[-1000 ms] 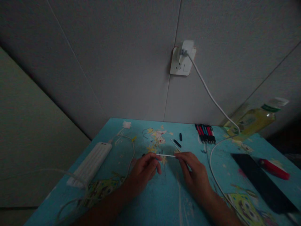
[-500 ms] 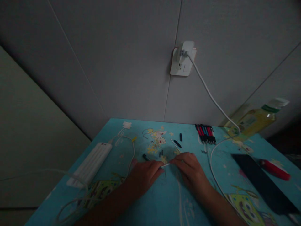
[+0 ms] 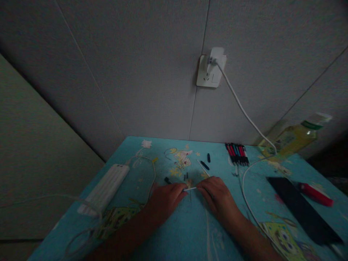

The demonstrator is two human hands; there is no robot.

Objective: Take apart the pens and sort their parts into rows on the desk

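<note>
My left hand point(image 3: 166, 200) is closed in a pinch on the left end of a thin white pen refill point(image 3: 191, 188). My right hand point(image 3: 218, 194) pinches the refill's other end, so it spans the short gap between both sets of fingertips. A dark pen part point(image 3: 167, 180) pokes out behind my left fingers; whether they grip it is hidden. Another slim white refill point(image 3: 202, 168) lies beyond my right hand. Near it are two short black pen pieces, one upright in view point(image 3: 208, 157) and one slanted point(image 3: 204, 165). Tiny dark bits point(image 3: 186, 176) lie ahead of my left fingertips.
A row of pens point(image 3: 237, 154) lies at the back right. A white power strip point(image 3: 104, 189) is on the left. A charger cable point(image 3: 244, 185) runs from the wall socket point(image 3: 206, 78) across the table. On the right are a yellow bottle point(image 3: 293, 139), a dark flat object point(image 3: 303, 208) and a red-handled object point(image 3: 317, 194).
My left fingertips have shifted slightly along the refill, and it lies a little more level between my hands. The camera view has moved slightly; the things on the table stay put.
</note>
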